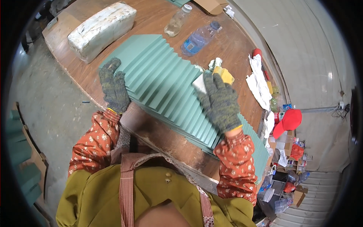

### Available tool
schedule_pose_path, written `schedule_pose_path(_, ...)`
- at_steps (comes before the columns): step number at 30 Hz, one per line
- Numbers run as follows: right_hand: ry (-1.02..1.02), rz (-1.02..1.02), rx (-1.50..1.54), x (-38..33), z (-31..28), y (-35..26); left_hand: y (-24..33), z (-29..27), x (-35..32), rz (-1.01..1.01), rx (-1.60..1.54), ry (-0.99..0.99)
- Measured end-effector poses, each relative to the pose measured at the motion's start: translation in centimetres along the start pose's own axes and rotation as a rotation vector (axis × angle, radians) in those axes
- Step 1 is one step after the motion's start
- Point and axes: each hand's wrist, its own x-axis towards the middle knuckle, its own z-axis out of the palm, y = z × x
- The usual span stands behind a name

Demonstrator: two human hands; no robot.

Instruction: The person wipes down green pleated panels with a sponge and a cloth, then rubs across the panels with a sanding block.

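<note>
A long stack of flat green sheets lies fanned out in overlapping steps across the wooden table. My left hand, in a dark grey-green knitted glove, is curled against the left edge of the stack and holds it there. My right hand, in a matching glove, lies over the right part of the fan. Between its thumb and fingers a pale white block shows, partly covered by the glove. A yellow, sponge-like piece sits just beyond those fingertips.
A wrapped whitish block lies at the table's far left. Two plastic bottles, one clear and one bluish, are beyond the sheets. White cloth and a red cap are on the right. More green sheets stand lower left.
</note>
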Motion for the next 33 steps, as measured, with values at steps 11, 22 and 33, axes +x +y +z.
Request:
schedule_pose_path(11, -0.118, -0.202, -0.008, -4.7, -3.3, -3.9, 0.1, 0.1, 0.0, -0.040, -0.085, 0.004)
schedule_pose_path(22, -0.124, -0.072, -0.035, -4.3, -2.8, -1.9, -0.3, 0.2, -0.3, -0.131, -0.172, -0.045)
schedule_pose_path(33, -0.065, -0.154, -0.181, -2.4, -0.4, 2.7, -0.2, 0.3, -0.1, -0.087, -0.208, -0.042)
